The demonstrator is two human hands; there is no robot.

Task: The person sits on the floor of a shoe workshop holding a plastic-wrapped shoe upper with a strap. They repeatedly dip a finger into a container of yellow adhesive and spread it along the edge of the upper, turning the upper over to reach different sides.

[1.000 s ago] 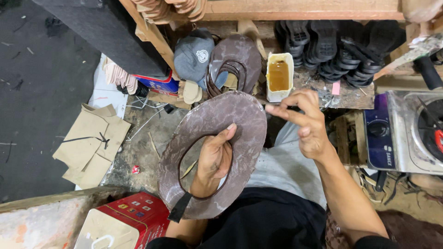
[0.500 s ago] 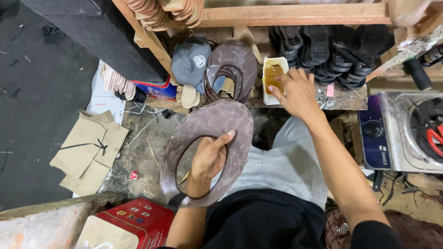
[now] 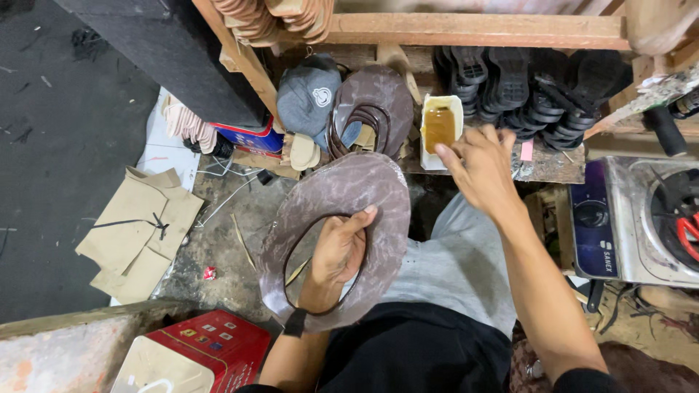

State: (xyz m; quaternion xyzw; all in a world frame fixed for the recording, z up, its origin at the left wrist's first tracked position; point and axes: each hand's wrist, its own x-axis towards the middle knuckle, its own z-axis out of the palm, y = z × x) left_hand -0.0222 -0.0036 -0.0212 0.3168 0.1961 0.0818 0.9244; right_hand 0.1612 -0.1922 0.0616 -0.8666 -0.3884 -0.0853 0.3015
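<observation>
While our left hand (image 3: pixel 336 251) grips the brown hat brim (image 3: pixel 342 196) through its opening over our lap | right hand (image 3: pixel 477 166) loosely curled, empty-looking, at the glue tub (image 3: pixel 439 131) | we'd dip lightly, keeping the brim level.

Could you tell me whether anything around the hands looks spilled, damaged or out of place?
Nothing looks spilled. The left hand holds the brown cutout; the right hand reaches the glue tub. Cardboard scraps litter the floor.
</observation>
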